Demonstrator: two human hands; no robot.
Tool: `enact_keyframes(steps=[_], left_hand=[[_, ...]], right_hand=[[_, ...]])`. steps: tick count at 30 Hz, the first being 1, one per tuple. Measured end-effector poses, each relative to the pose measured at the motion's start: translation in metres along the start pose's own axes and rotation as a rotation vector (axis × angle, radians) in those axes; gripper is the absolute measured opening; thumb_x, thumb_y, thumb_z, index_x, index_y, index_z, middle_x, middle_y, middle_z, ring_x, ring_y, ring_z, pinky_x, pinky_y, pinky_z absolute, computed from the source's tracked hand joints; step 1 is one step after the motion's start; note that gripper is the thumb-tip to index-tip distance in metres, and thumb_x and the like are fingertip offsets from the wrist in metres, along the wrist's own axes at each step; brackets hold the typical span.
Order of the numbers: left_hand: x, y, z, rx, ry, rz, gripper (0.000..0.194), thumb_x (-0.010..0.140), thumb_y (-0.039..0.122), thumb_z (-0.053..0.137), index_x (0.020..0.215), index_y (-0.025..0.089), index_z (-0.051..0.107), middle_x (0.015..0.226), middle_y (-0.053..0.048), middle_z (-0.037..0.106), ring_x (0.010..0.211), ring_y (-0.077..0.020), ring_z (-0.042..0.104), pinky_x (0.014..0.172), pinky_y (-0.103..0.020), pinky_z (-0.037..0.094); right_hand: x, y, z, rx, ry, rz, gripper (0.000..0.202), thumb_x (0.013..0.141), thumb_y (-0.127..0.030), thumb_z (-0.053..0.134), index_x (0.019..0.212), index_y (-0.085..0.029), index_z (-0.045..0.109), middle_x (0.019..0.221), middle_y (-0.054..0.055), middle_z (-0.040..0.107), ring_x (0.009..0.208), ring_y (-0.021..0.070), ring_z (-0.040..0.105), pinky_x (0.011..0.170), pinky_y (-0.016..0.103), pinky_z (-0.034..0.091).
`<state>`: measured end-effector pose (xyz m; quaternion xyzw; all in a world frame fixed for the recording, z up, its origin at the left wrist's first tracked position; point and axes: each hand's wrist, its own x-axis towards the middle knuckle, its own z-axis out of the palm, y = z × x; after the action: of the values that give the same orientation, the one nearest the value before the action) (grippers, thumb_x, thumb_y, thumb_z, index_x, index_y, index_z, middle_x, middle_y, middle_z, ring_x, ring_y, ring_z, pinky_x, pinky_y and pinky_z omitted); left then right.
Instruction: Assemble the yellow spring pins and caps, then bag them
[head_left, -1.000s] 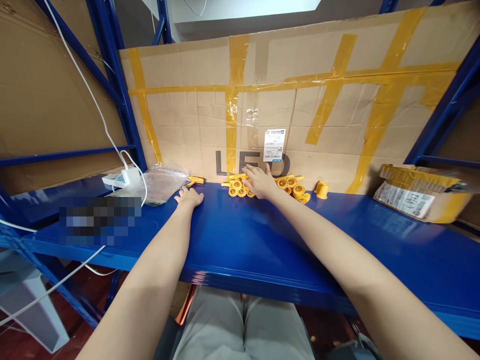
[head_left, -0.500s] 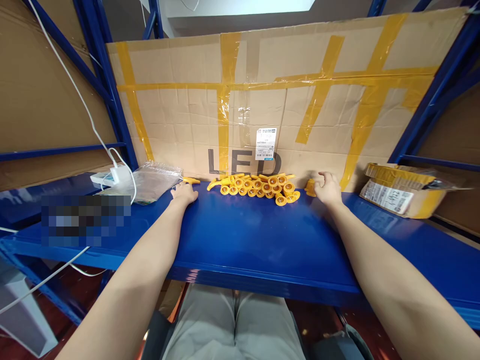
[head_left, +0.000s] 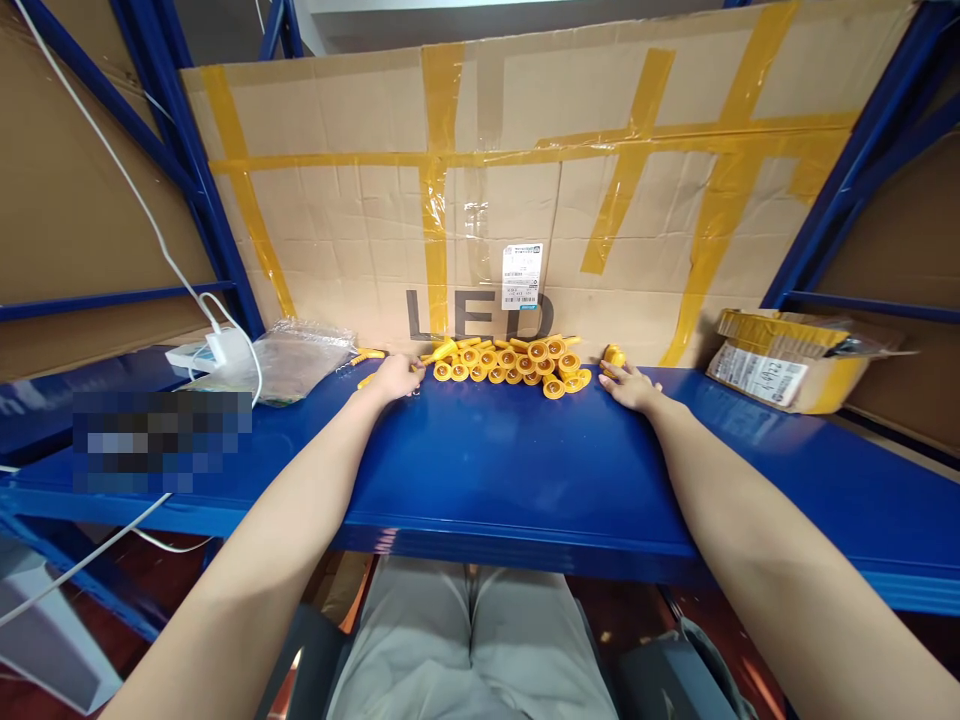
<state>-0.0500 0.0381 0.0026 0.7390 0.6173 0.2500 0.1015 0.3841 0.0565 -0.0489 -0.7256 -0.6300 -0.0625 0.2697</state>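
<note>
A pile of yellow plastic pieces (head_left: 514, 362) with round cup-like ends and narrow stems lies on the blue shelf against the cardboard. My left hand (head_left: 396, 378) is at the pile's left end, its fingers closed on the stem of a yellow piece (head_left: 444, 350) there. More yellow plastic shows beside and behind that hand, including a loose piece (head_left: 367, 355). My right hand (head_left: 631, 386) rests palm down to the right of the pile, fingers stretched out. Its fingertips are at a small separate yellow clump (head_left: 613, 354); whether they press on it I cannot tell.
A large taped cardboard sheet (head_left: 345, 230) stands behind the blue shelf (head_left: 510, 470). At left lie a clear plastic bag (head_left: 300, 360) and a white charger (head_left: 225, 346) with cables. An opened cardboard box (head_left: 780, 370) sits at right. Blue posts frame both sides.
My left hand has moved right, from the loose yellow piece to the pile's left end, and its fingers have closed. My right hand has lowered and flattened beside the small clump. The view has shifted slightly.
</note>
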Motion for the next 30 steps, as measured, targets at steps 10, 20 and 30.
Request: enact_keyframes(steps=[10,20,30], left_hand=[[-0.001,-0.027,-0.007,0.385,-0.016,-0.289,0.050,0.077,0.019,0.054,0.127,0.023,0.059,0.138,-0.010,0.053,0.125,-0.0331,0.049,0.102,-0.046,0.041],[0.000,-0.008,0.000,0.416,-0.228,-0.032,0.058,0.073,0.014,0.050,0.130,0.022,0.056,0.139,-0.008,0.052,0.125,-0.0265,0.051,0.102,-0.031,0.039],[-0.019,0.028,-0.005,0.270,-0.268,0.112,0.027,0.073,0.027,0.055,0.096,0.019,0.068,0.082,-0.004,0.073,0.079,-0.0203,0.066,0.065,-0.023,0.046]], right_hand=[[-0.002,-0.014,-0.012,-0.097,-0.266,0.191,0.058,0.091,-0.057,0.025,0.142,-0.034,0.041,0.153,0.009,0.030,0.137,0.0386,0.030,0.102,0.070,0.024],[-0.004,-0.020,-0.018,-0.136,-0.367,0.227,0.062,0.092,-0.059,0.017,0.147,-0.034,0.030,0.157,0.004,0.021,0.143,0.0340,0.017,0.108,0.066,0.016],[-0.008,-0.018,-0.016,-0.114,-0.255,0.156,0.051,0.094,-0.048,0.027,0.136,-0.028,0.048,0.145,0.013,0.041,0.136,0.0339,0.033,0.105,0.064,0.024]])
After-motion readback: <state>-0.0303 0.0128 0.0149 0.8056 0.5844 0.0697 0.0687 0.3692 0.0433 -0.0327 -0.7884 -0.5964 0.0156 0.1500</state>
